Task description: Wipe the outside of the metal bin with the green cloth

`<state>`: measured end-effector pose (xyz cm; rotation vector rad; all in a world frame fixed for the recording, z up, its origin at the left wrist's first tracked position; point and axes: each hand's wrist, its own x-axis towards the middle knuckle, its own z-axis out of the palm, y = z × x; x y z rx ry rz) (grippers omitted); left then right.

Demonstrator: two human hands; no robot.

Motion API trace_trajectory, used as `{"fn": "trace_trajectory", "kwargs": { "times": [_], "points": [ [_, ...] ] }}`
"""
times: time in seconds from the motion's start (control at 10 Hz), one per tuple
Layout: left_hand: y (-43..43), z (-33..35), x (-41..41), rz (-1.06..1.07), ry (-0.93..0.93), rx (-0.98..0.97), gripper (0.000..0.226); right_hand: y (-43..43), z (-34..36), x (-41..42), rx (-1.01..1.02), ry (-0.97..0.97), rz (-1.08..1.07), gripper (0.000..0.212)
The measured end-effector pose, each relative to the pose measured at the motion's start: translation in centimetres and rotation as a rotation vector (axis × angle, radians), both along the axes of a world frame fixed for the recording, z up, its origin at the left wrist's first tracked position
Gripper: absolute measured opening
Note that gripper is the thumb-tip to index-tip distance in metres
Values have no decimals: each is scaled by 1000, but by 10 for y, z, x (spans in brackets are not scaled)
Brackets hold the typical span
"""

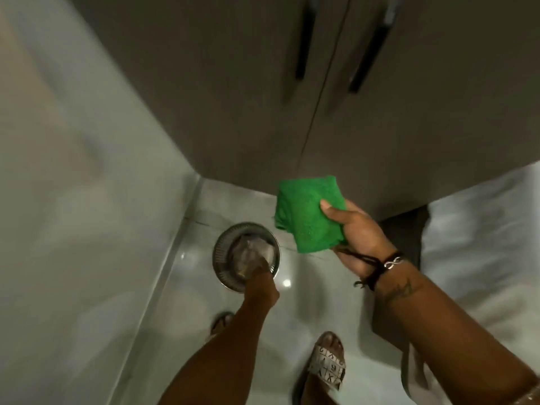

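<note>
Metal bin [222,258] upright on glossy floor [306,290], mouth facing camera, near wall [87,200] and cabinet [233,97], open floor toward feet | left hand [260,283] reaches over rim nearest the person, finger spread blurred, cannot tell | right hand [359,238] pinches folded green cloth [306,211], raised right of bin, apart, long axis up-down.

Left hand [261,280] reaches straight down, fingers bunched; right hand [356,238] is raised, fingers pinched closed.

One bin [222,258]; one cloth [306,214]; two handles [304,45].
</note>
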<state>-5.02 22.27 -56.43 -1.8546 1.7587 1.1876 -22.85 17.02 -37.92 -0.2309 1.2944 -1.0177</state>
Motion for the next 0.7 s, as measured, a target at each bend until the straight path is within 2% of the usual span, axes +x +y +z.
{"fn": "trace_trajectory", "kwargs": {
  "times": [0.1, 0.2, 0.3, 0.4, 0.5, 0.6, 0.7],
  "points": [
    [-29, 97, 23, 109, 114, -138, 98, -16, 111, -3, -196, 182, -14, 34],
    [-79, 215, 54, 130, 140, -565, 75, -31, 227, 0, -515, 549, 18, 37],
    [-145, 400, 70, 60, 174, -1236, 66, -56, 372, -2, -941, 989, -73, 55],
    [-206, 563, 69, -56, 217, -1583, 65, -101, 463, -9, -1212, 1571, -194, 67],
    [-236, 604, 59, -215, 85, -1523, 70, -162, 442, -22, -902, 1826, 208, 59],
    [-233, 595, 44, -313, -44, -1479, 74, -172, 364, -34, -465, 1863, 757, 60],
    [-226, 615, 43, -399, -133, -1568, 75, -163, 332, -32, -389, 1865, 947, 84]
  ]
}}
